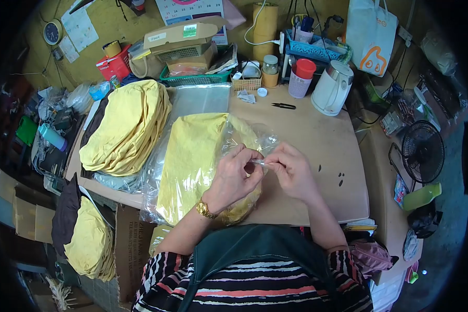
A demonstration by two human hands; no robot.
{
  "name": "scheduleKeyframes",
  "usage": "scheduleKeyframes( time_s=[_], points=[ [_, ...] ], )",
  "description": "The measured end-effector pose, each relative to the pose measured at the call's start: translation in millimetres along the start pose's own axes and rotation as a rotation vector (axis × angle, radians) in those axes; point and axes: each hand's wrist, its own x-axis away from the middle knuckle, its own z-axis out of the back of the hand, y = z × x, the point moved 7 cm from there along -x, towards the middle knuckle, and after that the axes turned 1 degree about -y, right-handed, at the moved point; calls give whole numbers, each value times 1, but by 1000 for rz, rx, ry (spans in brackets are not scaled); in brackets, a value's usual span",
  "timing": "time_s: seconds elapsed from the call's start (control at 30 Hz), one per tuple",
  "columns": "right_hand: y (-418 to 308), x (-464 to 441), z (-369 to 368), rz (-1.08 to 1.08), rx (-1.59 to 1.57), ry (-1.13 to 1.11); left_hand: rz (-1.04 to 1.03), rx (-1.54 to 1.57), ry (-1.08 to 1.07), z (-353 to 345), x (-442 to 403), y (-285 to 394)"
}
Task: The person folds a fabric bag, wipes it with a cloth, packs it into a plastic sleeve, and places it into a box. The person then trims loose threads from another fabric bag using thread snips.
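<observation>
A folded yellow cloth piece (192, 156) lies inside a clear plastic bag (265, 136) on the table in front of me. My left hand (235, 174), with a gold watch at its wrist, rests over the bag's right part, thumb and fingers pinched on a gathered bit of its plastic. Close beside it, my right hand (292, 170) pinches the same bit of plastic from the right. The fingertips nearly meet, and the exact fold between them is too small to make out. Left of the bag stands a tall stack of folded yellow cloth (125, 127).
Flat clear plastic bags (200, 99) lie behind the bagged cloth. Small black thread snips (284, 106) lie farther back, near a white kettle (332, 88) and a lilac cup (298, 86). More yellow cloth (88, 242) hangs at the lower left. A black fan (423, 152) stands right.
</observation>
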Motion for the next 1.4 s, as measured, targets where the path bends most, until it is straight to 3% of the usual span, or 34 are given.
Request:
scheduleKeyframes(
  time_s=[0.03, 0.1, 0.13, 0.2, 0.3, 0.37, 0.5, 0.6, 0.67, 0.77, 0.9, 0.93, 1.0, 1.13, 1.2, 1.33, 1.4],
  points=[
    [6, 0, 2, -2, 1, 0, -49, 25, 7, -1, 0, 1],
    [43, 7, -22, -482, -768, -280, -98, 51, 8, -1, -1, 5],
    [46, 8, -20, -483, -767, -277, -124, 151, 28, 0, -3, 10],
    [54, 12, -23, -642, -1065, -269, -155, 250, 48, 2, -7, 12],
    [53, 10, -25, -622, -1064, -268, -266, 174, 29, -5, -3, 2],
    [58, 10, -23, -638, -1019, -253, -360, 296, 142, -2, 0, -1],
    [67, 10, -24, -646, -980, -280, -226, 182, 108, -4, -1, 0],
    [68, 9, -24, -650, -1084, -232, -181, 412, 153, 2, -6, 1],
    [64, 8, -27, -648, -1002, -262, -397, 110, 108, 0, -3, 15],
    [59, 4, -25, -608, -877, -314, -447, 152, 96, 2, -3, 14],
    [55, -3, -19, -476, -656, -217, -242, 168, 74, 3, -9, -7],
    [55, -3, -20, -475, -655, -217, -87, 615, 67, 1, -11, -30],
    [61, -4, -13, -498, -638, -79, 80, 1059, 53, -10, -7, -53],
    [66, -2, -11, -514, -682, -96, -103, 732, 121, 10, -7, -13],
    [65, -2, -14, -511, -834, -97, -222, 189, 83, 7, 0, 0],
    [55, -7, -13, -486, -892, 9, -279, 132, 144, 4, 0, -9],
    [50, -5, -13, -497, -769, -12, -239, 164, 162, 4, 1, -11]
  ],
)
